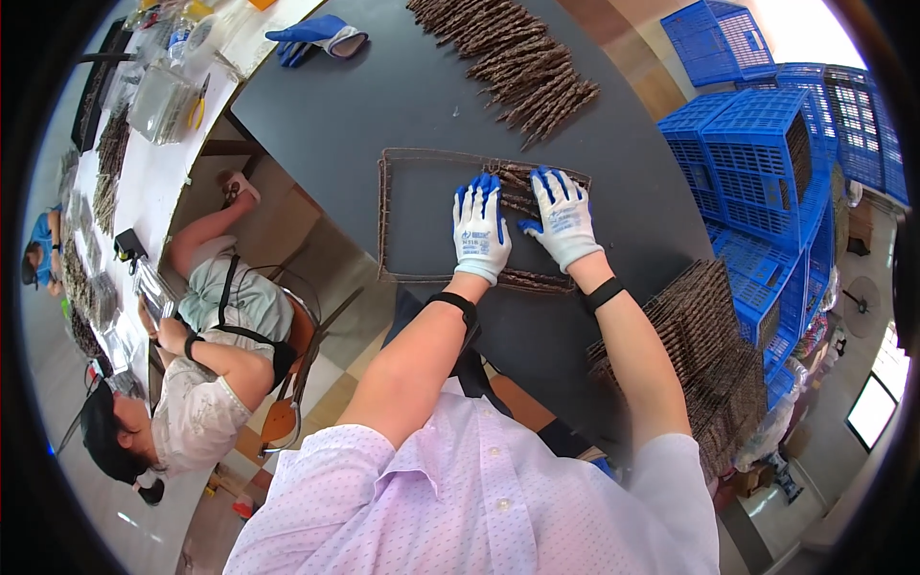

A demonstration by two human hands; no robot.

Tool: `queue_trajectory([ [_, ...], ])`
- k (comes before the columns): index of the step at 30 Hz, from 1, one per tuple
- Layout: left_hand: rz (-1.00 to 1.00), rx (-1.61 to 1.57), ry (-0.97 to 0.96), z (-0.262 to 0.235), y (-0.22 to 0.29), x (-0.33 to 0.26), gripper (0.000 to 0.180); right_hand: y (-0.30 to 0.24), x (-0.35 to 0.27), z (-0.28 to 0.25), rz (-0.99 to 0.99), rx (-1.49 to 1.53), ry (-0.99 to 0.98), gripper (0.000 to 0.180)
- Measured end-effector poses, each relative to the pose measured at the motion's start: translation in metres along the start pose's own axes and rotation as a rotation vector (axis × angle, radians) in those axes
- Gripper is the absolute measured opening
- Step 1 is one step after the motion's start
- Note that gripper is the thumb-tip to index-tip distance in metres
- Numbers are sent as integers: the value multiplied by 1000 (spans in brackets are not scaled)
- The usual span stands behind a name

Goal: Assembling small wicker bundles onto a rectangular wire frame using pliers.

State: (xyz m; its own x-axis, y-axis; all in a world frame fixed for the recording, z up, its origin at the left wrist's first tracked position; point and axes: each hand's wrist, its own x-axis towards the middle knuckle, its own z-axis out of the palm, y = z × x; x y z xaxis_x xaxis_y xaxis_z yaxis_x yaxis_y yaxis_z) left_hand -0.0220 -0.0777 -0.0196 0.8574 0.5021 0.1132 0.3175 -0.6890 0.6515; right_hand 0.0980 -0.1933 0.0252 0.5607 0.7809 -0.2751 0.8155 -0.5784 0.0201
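Head view: your left hand (481,233) and right hand (563,220), both in blue-and-white gloves, lie flat with fingers spread on the right part of a rectangular woven twig frame (385,206), gripping nothing. The frame lies on the dark table (355,105). Loose twig bundles (522,57) sit beyond it; finished frames (704,350) are stacked to your right.

Clear plastic packages (161,101) lie on the white tabletop (144,182) at upper left. More clear bags (153,287) sit at mid-left.
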Motion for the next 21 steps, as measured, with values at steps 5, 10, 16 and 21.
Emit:
queue_trajectory([
  [5,2,16,14,-2,-4,2,59,-2,28,-31,13,-16,-79,81],
  [10,-2,17,23,0,-3,0,59,-1,56,-52,-29,-45,-359,76],
  [16,-5,4,41,-4,-1,3,59,-10,50,-39,16,-121,-263,48],
  [21,-23,-26,42,-2,-1,1,60,-18,47,-30,67,-78,-136,52],
])
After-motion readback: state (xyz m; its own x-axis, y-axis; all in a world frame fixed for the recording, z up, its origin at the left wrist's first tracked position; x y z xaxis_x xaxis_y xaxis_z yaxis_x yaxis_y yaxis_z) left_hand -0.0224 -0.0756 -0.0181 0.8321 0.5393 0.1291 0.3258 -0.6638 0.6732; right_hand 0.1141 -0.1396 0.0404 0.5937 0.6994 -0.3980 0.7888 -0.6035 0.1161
